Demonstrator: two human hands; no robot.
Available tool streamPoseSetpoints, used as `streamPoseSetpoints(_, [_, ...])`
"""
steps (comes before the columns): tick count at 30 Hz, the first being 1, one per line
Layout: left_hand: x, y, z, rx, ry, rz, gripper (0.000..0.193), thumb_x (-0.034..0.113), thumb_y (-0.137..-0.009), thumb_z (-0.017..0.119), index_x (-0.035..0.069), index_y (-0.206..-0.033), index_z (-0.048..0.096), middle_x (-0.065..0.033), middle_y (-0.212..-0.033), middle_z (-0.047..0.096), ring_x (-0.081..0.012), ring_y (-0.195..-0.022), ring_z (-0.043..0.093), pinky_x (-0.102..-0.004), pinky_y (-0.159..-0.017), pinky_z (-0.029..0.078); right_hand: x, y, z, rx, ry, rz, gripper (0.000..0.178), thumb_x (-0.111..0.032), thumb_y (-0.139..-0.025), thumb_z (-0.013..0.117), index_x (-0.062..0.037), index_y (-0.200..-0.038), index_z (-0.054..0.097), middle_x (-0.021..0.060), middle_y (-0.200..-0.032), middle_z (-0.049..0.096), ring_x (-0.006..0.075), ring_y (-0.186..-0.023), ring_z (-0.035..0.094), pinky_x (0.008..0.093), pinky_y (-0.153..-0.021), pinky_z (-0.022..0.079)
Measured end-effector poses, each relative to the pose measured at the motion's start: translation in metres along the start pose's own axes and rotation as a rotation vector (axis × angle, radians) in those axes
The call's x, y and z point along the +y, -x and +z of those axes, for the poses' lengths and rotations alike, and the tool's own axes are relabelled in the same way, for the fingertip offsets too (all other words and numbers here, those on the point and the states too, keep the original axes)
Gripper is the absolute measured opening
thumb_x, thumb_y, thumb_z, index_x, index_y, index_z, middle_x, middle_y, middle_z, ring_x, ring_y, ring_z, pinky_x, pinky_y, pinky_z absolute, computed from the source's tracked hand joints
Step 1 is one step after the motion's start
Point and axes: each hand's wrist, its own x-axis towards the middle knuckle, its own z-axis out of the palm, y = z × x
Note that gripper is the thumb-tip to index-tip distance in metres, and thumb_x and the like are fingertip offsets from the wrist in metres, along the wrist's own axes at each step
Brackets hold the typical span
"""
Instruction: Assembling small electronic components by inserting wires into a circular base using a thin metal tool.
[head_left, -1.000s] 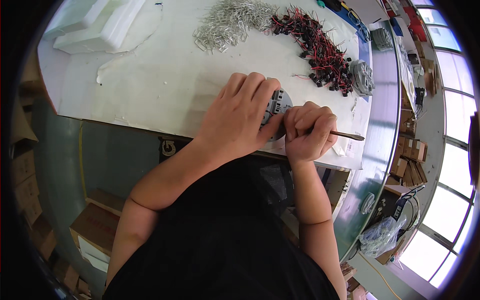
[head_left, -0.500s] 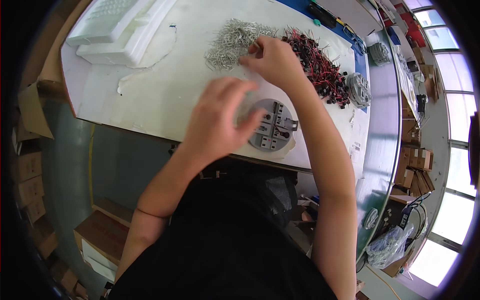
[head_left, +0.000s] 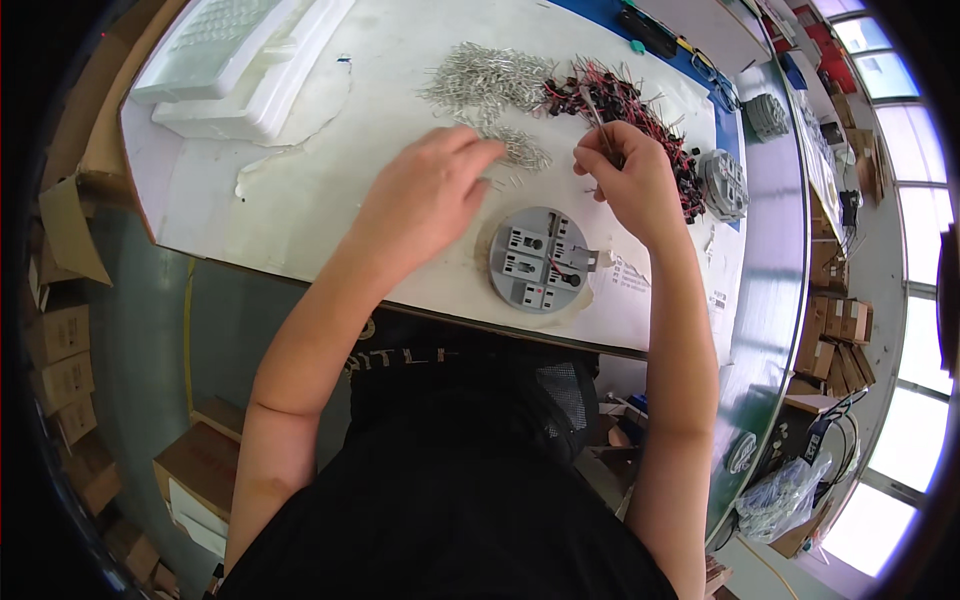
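Note:
My right hand [head_left: 632, 178] is closed round a slim metal tool [head_left: 598, 112], whose tip points away over the edge of a heap of red and black wired parts [head_left: 640, 125]. My left hand [head_left: 425, 195] hovers low over the table with thumb and forefinger apart, next to a small cluster of silver metal pins [head_left: 522, 148]. Beyond it lies the larger heap of silver pins [head_left: 485, 75]. Between my forearms a round grey plastic base [head_left: 540, 262] rests face up near the front edge, with slots, black parts, a short red wire and a metal tab at its right.
White foam trays [head_left: 225, 100] stand at the far left of the white table [head_left: 300, 215]. Stacked grey round bases [head_left: 724, 185] sit to the right. Tools [head_left: 650, 32] lie along the back on a blue strip. Cardboard boxes [head_left: 205, 465] are on the floor at left.
My right hand has moved right from the pin heap to the wired parts. My left hand has moved away from over the round base toward the pins. A small cluster of pins now lies nearer.

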Motion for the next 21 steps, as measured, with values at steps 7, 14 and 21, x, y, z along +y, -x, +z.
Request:
streamPoseSetpoints(7, [-0.006, 0.002, -0.014, 0.181, -0.185, 0.015, 0.029, 0.010, -0.092, 0.077, 0.008, -0.121, 0.076, -0.0104, -0.107, 0.072, -0.0322, -0.106, 0.069, -0.0410, -0.093, 0.057, -0.004, 0.019, -0.012, -0.053, 0.044, -0.086, 0.016, -0.012, -0.099, 0.076, 0.0015, -0.107, 0.074, 0.0008, -0.087, 0.073, 0.0057, -0.072, 0.058, 0.0241, -0.062, 0.048])
streamPoseSetpoints(14, [0.020, 0.027, -0.004, 0.114, 0.148, 0.061, 0.033, 0.017, -0.089, 0.083, 0.009, -0.120, 0.076, -0.0100, -0.111, 0.073, -0.0306, -0.105, 0.069, -0.0419, -0.095, 0.056, -0.003, 0.027, -0.017, -0.043, 0.166, -0.095, 0.018, -0.011, -0.094, 0.078, 0.0009, -0.107, 0.076, 0.0071, -0.090, 0.075, 0.0155, -0.077, 0.066, 0.0325, -0.071, 0.054])
streamPoseSetpoints(21, [0.042, 0.034, 0.011, -0.035, 0.217, 0.175, 0.065, 0.031, -0.077, 0.093, 0.010, -0.135, 0.071, -0.0113, -0.126, 0.068, -0.0333, -0.117, 0.066, -0.0450, -0.102, 0.054, 0.005, 0.011, -0.008, -0.200, 0.433, -0.461, 0.017, -0.005, -0.091, 0.076, -0.0059, -0.108, 0.075, 0.0087, -0.095, 0.069, 0.0276, -0.085, 0.069, 0.0375, -0.077, 0.056])
